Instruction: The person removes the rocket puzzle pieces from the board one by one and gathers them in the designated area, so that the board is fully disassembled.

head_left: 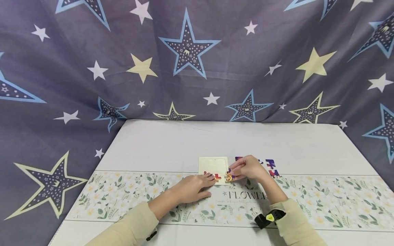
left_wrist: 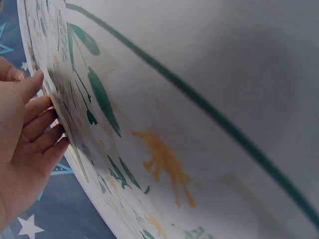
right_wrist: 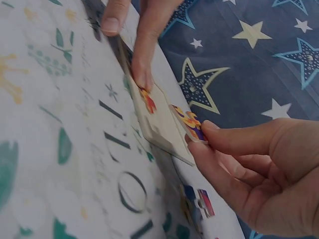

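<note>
A cream puzzle tray (head_left: 212, 163) lies on the table, with red and orange jigsaw pieces (head_left: 217, 177) along its near side. My left hand (head_left: 192, 189) rests at the tray's left near edge. Its fingers are fairly straight, and in the right wrist view a fingertip touches a red-orange piece (right_wrist: 148, 102). Between thumb and index finger, my right hand (head_left: 248, 166) pinches a purple, orange and yellow jigsaw piece (right_wrist: 189, 122). That piece is tilted above the tray's right side. In the left wrist view, the left hand (left_wrist: 25, 129) hides most of the tray.
Several loose purple jigsaw pieces (head_left: 271, 163) lie right of the tray, partly hidden by the right hand. A floral band (head_left: 123, 191) with lettering crosses the white table (head_left: 172, 143). A star-patterned cloth (head_left: 227, 68) hangs behind the table.
</note>
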{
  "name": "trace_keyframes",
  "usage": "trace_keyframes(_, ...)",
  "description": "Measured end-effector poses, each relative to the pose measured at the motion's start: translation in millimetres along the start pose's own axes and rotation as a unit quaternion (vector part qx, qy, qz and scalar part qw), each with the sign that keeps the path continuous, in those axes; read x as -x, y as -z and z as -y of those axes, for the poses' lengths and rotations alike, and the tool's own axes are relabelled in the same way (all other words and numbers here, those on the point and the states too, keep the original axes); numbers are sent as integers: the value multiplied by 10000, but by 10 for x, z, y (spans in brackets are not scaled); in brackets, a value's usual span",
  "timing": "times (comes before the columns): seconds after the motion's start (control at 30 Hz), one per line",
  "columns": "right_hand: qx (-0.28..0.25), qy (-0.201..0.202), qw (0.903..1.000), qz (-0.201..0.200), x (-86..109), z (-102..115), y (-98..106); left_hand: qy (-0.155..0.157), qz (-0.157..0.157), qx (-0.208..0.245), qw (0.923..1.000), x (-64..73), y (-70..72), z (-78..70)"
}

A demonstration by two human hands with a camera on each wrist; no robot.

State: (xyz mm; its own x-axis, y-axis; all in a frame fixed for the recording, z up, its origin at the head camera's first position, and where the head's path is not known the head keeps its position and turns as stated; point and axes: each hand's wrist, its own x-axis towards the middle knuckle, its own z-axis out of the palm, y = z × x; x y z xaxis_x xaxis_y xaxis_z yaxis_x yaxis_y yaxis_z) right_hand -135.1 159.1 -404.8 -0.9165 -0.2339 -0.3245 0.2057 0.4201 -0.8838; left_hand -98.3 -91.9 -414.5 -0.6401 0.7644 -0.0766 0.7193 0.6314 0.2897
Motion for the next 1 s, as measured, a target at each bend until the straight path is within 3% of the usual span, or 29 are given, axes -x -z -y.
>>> trace_keyframes(0.43, 53, -178, 9998, -46, 146, -149, 310, 12, 38, 45, 10000, 6, -12, 7)
trace_keyframes(0.67, 440, 86, 9990, -55, 306, -266, 506, 23, -4, 53, 10000, 8, -15, 13)
trace_keyframes(1.0, 675, -274, 9968, -343, 550, -488, 766, -75, -107, 5, 9999, 16, -21, 25)
